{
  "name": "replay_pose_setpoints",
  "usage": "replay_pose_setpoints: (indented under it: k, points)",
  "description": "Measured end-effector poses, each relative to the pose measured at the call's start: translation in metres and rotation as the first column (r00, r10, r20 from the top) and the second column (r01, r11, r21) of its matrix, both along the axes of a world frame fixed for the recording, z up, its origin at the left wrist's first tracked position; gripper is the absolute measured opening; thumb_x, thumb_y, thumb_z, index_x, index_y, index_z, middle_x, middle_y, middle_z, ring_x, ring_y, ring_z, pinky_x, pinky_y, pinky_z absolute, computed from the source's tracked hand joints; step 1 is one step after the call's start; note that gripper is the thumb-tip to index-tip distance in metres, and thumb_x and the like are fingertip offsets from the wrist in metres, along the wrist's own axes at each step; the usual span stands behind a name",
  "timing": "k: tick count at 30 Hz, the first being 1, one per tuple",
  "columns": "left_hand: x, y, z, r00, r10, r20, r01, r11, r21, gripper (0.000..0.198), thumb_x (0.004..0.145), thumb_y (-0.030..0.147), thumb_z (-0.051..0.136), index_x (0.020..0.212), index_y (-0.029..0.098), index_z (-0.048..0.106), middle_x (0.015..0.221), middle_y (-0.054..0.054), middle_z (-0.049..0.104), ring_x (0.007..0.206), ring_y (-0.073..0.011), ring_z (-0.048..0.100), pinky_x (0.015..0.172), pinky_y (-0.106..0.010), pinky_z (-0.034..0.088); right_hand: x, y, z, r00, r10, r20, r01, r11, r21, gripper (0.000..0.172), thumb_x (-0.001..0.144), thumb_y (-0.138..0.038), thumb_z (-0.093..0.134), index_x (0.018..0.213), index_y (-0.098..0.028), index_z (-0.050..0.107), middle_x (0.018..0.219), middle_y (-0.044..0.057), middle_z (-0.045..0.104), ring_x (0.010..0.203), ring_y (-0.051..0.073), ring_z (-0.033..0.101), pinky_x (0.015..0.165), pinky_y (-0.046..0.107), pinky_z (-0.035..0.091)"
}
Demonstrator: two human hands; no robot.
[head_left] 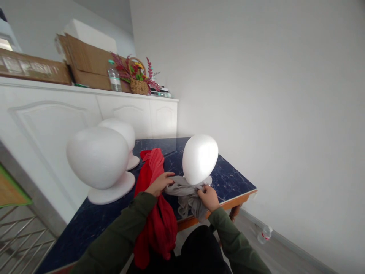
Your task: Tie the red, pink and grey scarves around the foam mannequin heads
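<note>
A white foam head [200, 159] stands on the blue marbled table [234, 179], with a grey scarf [188, 192] bunched around the front of its neck. My left hand [161, 183] has its fingers closed on the scarf's left part. The scarf's right part is pinched in my right hand [209, 196]. Loose grey folds hang over the table's front edge. A red scarf [164, 224] lies just left of the grey one, partly beneath my left forearm, and drops over the edge.
Two more white heads [98, 158] on round bases stand at the left. Behind is a white cabinet [51, 125] bearing cardboard boxes [91, 61], a bottle [114, 78] and a flower basket [139, 86]. A wall rises at the right; a plastic bottle [265, 234] lies on the floor.
</note>
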State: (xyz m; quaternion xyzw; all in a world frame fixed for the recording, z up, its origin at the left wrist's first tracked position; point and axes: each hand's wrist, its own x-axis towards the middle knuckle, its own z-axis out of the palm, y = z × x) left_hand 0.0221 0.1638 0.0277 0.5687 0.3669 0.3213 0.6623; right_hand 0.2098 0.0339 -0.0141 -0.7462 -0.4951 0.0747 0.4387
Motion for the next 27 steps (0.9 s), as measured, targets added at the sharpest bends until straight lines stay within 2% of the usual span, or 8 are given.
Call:
replay_pose_setpoints:
  k: [2,4,7,10,13,16,22,27]
  points:
    - [0.000,-0.001,-0.004,0.995,0.047,-0.086,-0.040,0.996,0.082,0.056,0.051,0.003,0.058,0.106,0.010,0.053,0.094,-0.008,0.062,0.090,-0.0207,0.058,0.076,-0.027,0.045,-0.001,-0.002,0.000,1.000,-0.027,0.008,0.027,1.000,0.009,0.016,0.069,-0.034,0.053,0.063,-0.019,0.051,0.057,0.000,0.050,0.056,0.015,0.048,0.055,0.026,0.034]
    - [0.003,-0.007,-0.007,0.986,0.051,-0.159,-0.027,0.989,0.148,0.066,0.049,0.006,0.062,0.114,0.011,0.050,0.109,-0.010,0.058,0.106,-0.0251,0.052,0.088,-0.031,0.041,-0.002,-0.003,-0.002,0.992,-0.114,0.048,0.112,0.993,0.042,0.032,0.067,-0.043,0.058,0.081,-0.015,0.055,0.074,0.007,0.058,0.072,0.022,0.055,0.066,0.031,0.040]
    - [0.011,-0.020,-0.008,0.954,-0.050,-0.296,0.144,0.942,0.305,0.076,0.051,0.010,0.061,0.125,0.011,0.042,0.121,-0.011,0.053,0.113,-0.0256,0.048,0.096,-0.033,0.036,-0.003,-0.005,-0.007,0.968,-0.223,0.117,0.214,0.973,0.083,0.060,0.062,-0.051,0.063,0.103,-0.009,0.052,0.102,0.019,0.056,0.102,0.033,0.051,0.086,0.040,0.038]
    - [0.023,-0.031,-0.008,0.910,-0.166,-0.379,0.329,0.846,0.419,0.074,0.054,0.008,0.055,0.127,0.010,0.040,0.121,-0.011,0.054,0.106,-0.0232,0.052,0.093,-0.032,0.038,-0.002,-0.005,-0.013,0.989,-0.108,0.106,0.102,0.993,0.055,0.053,0.066,-0.050,0.060,0.102,-0.012,0.052,0.105,0.017,0.055,0.104,0.032,0.051,0.089,0.041,0.038]
    - [0.039,-0.036,-0.006,0.911,-0.256,-0.324,0.376,0.840,0.392,0.071,0.056,0.007,0.053,0.126,0.009,0.040,0.111,-0.010,0.059,0.094,-0.0211,0.056,0.084,-0.032,0.043,0.007,-0.003,-0.014,0.997,-0.029,0.073,0.023,0.997,0.078,0.042,0.070,-0.046,0.058,0.096,-0.013,0.054,0.100,0.015,0.056,0.100,0.029,0.052,0.088,0.039,0.040]
    - [0.063,-0.031,0.000,0.922,-0.289,-0.258,0.375,0.833,0.407,0.068,0.058,0.009,0.057,0.124,0.011,0.042,0.110,-0.009,0.060,0.095,-0.0217,0.056,0.083,-0.031,0.043,0.035,0.009,-0.005,0.998,-0.016,0.067,0.006,0.989,0.150,0.035,0.071,-0.040,0.056,0.094,-0.014,0.054,0.099,0.013,0.056,0.097,0.027,0.052,0.087,0.039,0.041]
    - [0.156,0.022,0.020,0.975,-0.145,-0.170,0.209,0.866,0.455,0.062,0.057,0.012,0.063,0.117,0.013,0.048,0.110,-0.010,0.060,0.101,-0.0242,0.054,0.088,-0.033,0.041,0.129,0.088,0.034,0.997,0.029,0.066,-0.043,0.974,0.221,0.029,0.074,-0.027,0.046,0.097,-0.015,0.058,0.106,0.012,0.059,0.107,0.025,0.049,0.097,0.038,0.034]
    - [0.234,0.089,0.009,0.982,-0.067,-0.176,0.141,0.883,0.448,0.067,0.059,0.010,0.061,0.123,0.010,0.041,0.105,-0.013,0.061,0.096,-0.0243,0.057,0.083,-0.034,0.044,0.195,0.170,0.040,0.999,0.044,0.022,-0.047,0.982,0.181,0.038,0.071,-0.017,0.043,0.105,-0.017,0.060,0.107,0.008,0.063,0.104,0.022,0.053,0.096,0.036,0.036]
